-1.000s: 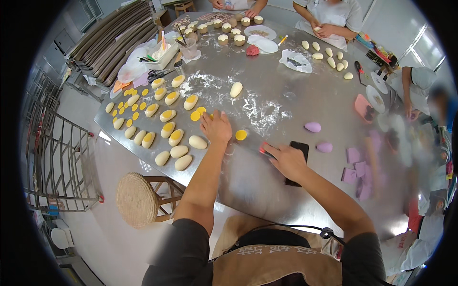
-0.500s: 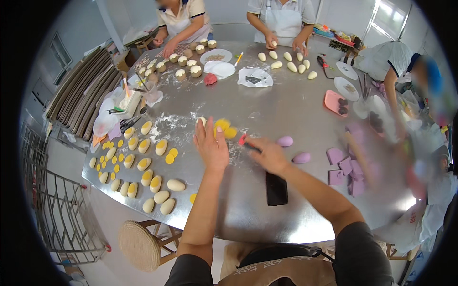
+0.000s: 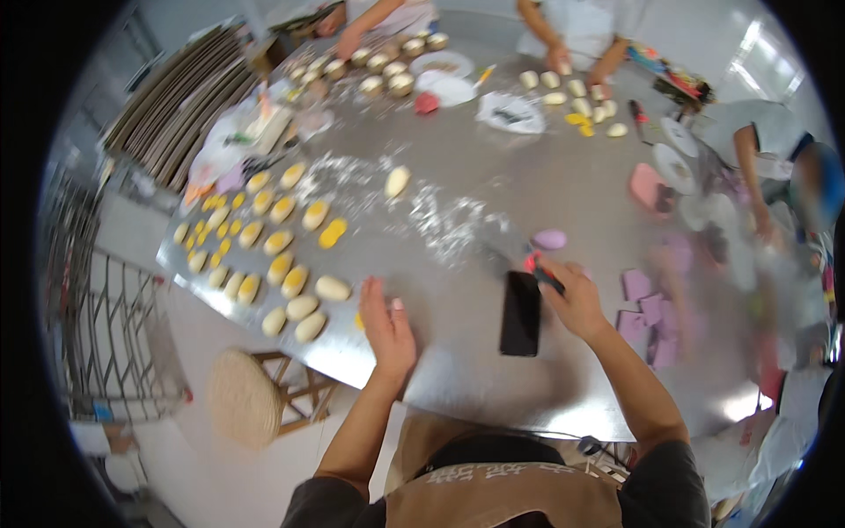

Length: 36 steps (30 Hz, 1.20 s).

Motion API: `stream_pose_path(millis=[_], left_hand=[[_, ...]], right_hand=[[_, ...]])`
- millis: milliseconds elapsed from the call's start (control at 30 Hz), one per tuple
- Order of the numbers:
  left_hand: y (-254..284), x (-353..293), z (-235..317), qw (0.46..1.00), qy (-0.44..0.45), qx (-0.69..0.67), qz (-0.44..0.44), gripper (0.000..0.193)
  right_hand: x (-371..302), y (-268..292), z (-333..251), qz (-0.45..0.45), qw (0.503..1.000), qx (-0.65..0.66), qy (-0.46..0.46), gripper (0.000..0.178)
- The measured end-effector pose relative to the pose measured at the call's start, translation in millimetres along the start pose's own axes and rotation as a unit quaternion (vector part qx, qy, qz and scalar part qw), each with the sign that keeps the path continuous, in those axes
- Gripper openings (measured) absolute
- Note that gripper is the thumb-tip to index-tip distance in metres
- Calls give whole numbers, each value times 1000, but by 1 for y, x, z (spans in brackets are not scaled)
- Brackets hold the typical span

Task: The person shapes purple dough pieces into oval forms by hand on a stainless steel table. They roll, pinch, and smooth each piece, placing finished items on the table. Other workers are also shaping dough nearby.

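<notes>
My left hand [image 3: 387,334] is open above the near part of the steel table, fingers stretched out, holding nothing. It is close to the pale egg-shaped dough pieces [image 3: 333,288] on the left. My right hand [image 3: 572,301] grips a flat-bladed tool [image 3: 547,275] by its black-and-red handle, its blade blurred and pointing up and left. Beside that hand lie a black phone [image 3: 520,314] and a purple dough oval [image 3: 550,239]. A single pale dough oval [image 3: 397,182] lies mid-table beside scattered flour. Yellow dough discs [image 3: 333,233] lie left of it, near yellow-topped ovals [image 3: 316,215].
Purple dough slabs [image 3: 651,308] lie at right, near a pink tray [image 3: 648,187]. Across the table, co-workers' hands [image 3: 560,58] handle pale ovals [image 3: 576,88], with yellow discs [image 3: 581,123] beside them. A woven stool [image 3: 242,398] stands by the near left edge.
Both hands have drawn back toward me and apart, the right one still with the tool. Yellow discs that were between my hands are gone from there; yellow discs now lie by the far pale ovals.
</notes>
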<state>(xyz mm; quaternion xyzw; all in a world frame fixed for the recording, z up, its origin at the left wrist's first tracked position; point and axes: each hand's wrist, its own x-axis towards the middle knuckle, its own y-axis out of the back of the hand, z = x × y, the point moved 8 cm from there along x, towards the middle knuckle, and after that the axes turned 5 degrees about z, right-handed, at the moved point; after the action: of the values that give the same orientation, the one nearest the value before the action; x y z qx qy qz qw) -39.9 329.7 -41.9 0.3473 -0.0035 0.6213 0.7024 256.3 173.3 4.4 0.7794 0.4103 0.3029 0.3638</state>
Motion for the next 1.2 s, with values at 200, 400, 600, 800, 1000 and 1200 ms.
stream_pose_path(millis=[200,400,600,800,1000,1200], left_hand=[[21,-44,-19,995,-1,89,-45,52],[-1,-33,-23,991,26,126,-46,50],[5,-20,-14,995,30,72,-59,46],[9,-6,6,992,17,-118,-45,42],[6,50,-39,984,118,-128,40,41],[-45,82,-45,1000,-9,-4,-28,37]], right_hand=[[-88,-39,-72,-236,952,-47,189,51],[-72,-121,-123,-154,959,-4,239,53],[-57,-140,-126,-93,980,-13,178,54],[0,-60,-47,49,986,-55,153,55],[121,48,44,194,978,75,15,44],[33,-18,-15,24,995,-16,100,50]])
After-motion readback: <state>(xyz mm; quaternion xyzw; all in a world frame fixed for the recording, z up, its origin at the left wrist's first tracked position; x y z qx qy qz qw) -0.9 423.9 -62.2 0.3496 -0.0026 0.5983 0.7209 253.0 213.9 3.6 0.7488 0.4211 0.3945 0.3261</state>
